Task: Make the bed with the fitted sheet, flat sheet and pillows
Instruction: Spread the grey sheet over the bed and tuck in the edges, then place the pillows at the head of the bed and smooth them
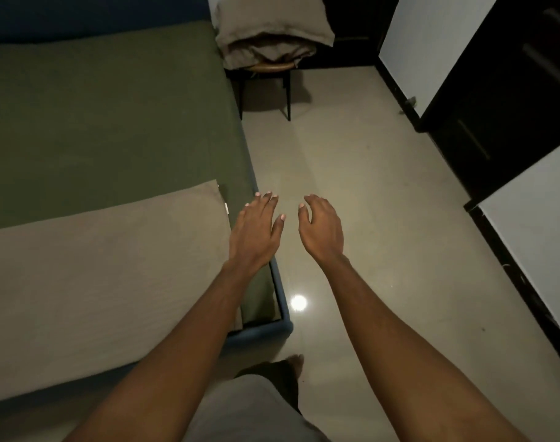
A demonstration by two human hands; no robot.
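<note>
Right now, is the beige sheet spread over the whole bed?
Only partly spread. The beige sheet covers the near part; beyond its edge the green fitted sheet lies bare.

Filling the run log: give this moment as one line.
fitted sheet: on bed; flat sheet: covers near end; pillows: on chair; left hand: open, empty; right hand: open, empty

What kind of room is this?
Most likely a bedroom: a bed covered in a green sheet, pillows stacked on a chair beside it, and dark cupboards nearby.
</note>
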